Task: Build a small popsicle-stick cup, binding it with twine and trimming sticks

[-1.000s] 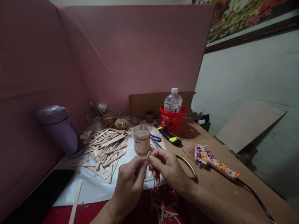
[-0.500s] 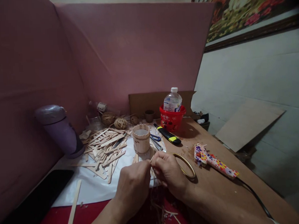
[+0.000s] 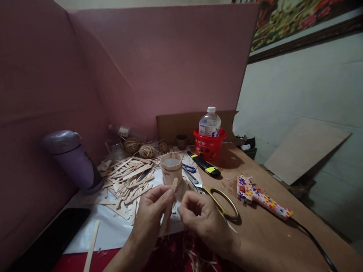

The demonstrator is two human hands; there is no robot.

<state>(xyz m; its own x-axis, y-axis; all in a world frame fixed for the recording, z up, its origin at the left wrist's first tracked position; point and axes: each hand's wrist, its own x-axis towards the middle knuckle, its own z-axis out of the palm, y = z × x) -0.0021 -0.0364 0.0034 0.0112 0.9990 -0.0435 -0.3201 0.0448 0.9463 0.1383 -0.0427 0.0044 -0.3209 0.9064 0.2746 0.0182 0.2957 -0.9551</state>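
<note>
My left hand [image 3: 153, 212] pinches a wooden craft stick [image 3: 167, 209] between thumb and fingers, its rounded end tilted up. Close by on the right, my right hand [image 3: 201, 218] has its fingers curled and thumb pressed to the forefinger; whatever is in that pinch is too small to make out. Behind both hands stands a round cup covered with craft sticks [image 3: 171, 171], scalloped at the rim. Gold-handled scissors [image 3: 223, 203] lie just past my right hand, partly hidden by it.
A heap of craft sticks [image 3: 126, 183] lies left of the cup, near twine balls [image 3: 146, 151]. A flowered glue gun [image 3: 260, 196] with a cord and a yellow-black cutter [image 3: 205, 165] lie right. A red bucket [image 3: 209, 146] holds a bottle; a purple tumbler [image 3: 75, 166] stands left.
My hands have moved apart from their pinch together. The left now shows the craft stick raised upright, and the right has shifted slightly down, uncovering more of the scissors.
</note>
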